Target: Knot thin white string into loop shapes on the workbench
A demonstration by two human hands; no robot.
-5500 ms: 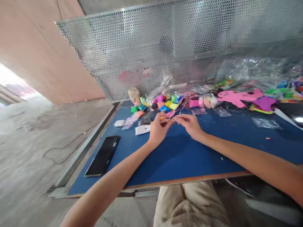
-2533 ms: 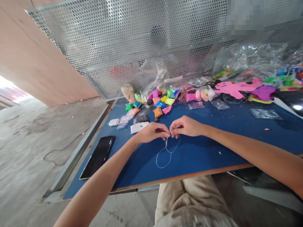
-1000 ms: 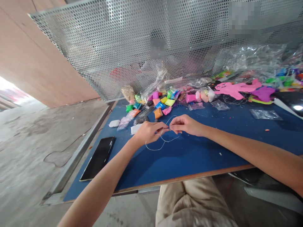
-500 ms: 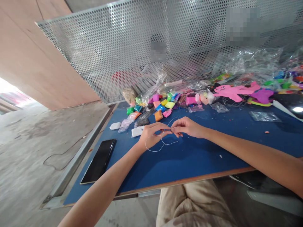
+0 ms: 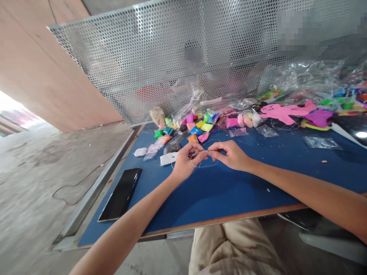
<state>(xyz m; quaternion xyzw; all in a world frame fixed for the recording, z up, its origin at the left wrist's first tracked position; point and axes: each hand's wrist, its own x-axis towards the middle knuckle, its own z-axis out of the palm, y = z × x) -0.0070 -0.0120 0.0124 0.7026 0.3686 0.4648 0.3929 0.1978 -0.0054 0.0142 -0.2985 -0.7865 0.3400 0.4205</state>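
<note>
Blue table (image 5: 218,198), perforated metal panel (image 5: 160,57) behind; pinkish wall (image 5: 51,72), grey concrete floor (image 5: 34,183); bright daylight far left.

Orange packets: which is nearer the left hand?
The orange packet beside the pink one, partly hidden by the left hand; the other lies left, by the teal one.

Taking the wire (image 5: 206,166) as our clock's centre, we've got the phone (image 5: 119,194) on the desk (image 5: 223,191) at 8 and the case (image 5: 140,152) at 9. Packets (image 5: 195,131) are bunched at 12, right before the mesh panel (image 5: 160,57). Our cutout figure (image 5: 282,113) lies at 2, the clear bag (image 5: 322,143) near 3. The cable (image 5: 67,187)'s on the floor (image 5: 31,191), beyond the desk's left edge.
</note>
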